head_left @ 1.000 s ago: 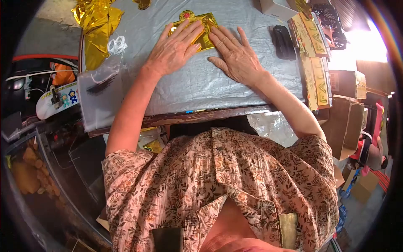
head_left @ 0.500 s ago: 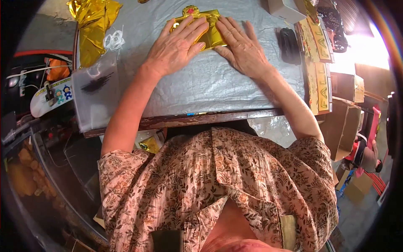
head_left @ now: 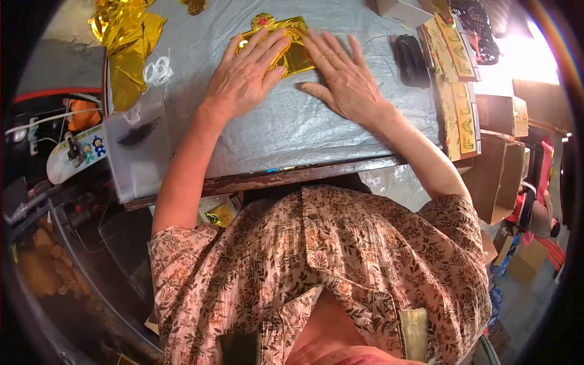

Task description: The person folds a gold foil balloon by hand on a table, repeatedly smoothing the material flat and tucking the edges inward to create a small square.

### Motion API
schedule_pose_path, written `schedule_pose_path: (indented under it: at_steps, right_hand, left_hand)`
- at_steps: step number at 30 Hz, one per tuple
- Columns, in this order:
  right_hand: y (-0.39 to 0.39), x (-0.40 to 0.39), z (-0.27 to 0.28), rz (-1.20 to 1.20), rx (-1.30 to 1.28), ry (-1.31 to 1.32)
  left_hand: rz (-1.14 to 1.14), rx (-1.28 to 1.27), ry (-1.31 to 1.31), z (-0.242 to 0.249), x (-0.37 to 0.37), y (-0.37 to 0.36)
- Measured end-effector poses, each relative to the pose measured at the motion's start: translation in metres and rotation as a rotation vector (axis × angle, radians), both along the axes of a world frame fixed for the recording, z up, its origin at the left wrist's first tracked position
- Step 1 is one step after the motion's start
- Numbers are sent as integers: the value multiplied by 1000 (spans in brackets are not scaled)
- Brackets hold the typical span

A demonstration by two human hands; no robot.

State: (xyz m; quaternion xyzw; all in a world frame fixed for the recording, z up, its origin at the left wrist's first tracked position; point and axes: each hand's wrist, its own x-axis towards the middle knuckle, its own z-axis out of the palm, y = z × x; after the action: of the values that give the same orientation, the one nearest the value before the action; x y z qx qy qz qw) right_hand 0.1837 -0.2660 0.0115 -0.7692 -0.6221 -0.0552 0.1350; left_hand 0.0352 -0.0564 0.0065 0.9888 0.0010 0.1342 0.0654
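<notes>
A flat, shiny gold foil piece (head_left: pixel 297 58) with a raised top tab bearing a red mark lies on the grey-blue covered table (head_left: pixel 267 137). My left hand (head_left: pixel 243 76) rests palm down over its left part, fingers spread and hiding some of the foil. At the foil's right edge is my right hand (head_left: pixel 342 79), palm down with fingers apart and the thumb stretched left over the cover. Neither hand is closed round anything.
Crumpled gold foil (head_left: pixel 131 45), white string (head_left: pixel 157 71) and a clear plastic sheet (head_left: pixel 143 152) lie at the left. To the right are a black pouch (head_left: pixel 412 61), a white box (head_left: pixel 404 11) and patterned boxes (head_left: pixel 462 115). A person (head_left: pixel 538 210) is at far right.
My right hand has shifted off most of the foil to its right edge, with the thumb spread wider. My left hand stays on the foil. The whole view has shifted slightly.
</notes>
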Motion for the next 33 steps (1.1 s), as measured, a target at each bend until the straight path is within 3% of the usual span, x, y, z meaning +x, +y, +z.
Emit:
schedule_pose_path:
  at_steps: [11, 13, 16, 19, 21, 25, 30, 33]
  right_hand:
    - [-2, 5, 4, -43, -51, -95]
    - [4, 9, 3, 111, 75, -76]
    - [13, 17, -1, 219, 47, -31]
    - [13, 21, -9, 230, 67, 91]
    - [13, 25, -10, 250, 72, 105]
    - [12, 28, -10, 257, 77, 101]
    - [14, 24, -4, 225, 99, 80]
    - [18, 26, -2, 204, 142, 140]
  left_hand:
    - [5, -27, 18, 7, 2, -4]
    - [4, -21, 20, 6, 0, -2]
    - [4, -34, 4, 2, 1, -1]
    - [12, -52, 26, 6, 1, -1]
    - [-5, -205, -28, 12, 0, -2]
    - [-1, -148, -105, 34, -10, -7]
    - [-177, 204, -210, 19, -9, -6]
    - [-190, 162, -252, 29, -6, -4]
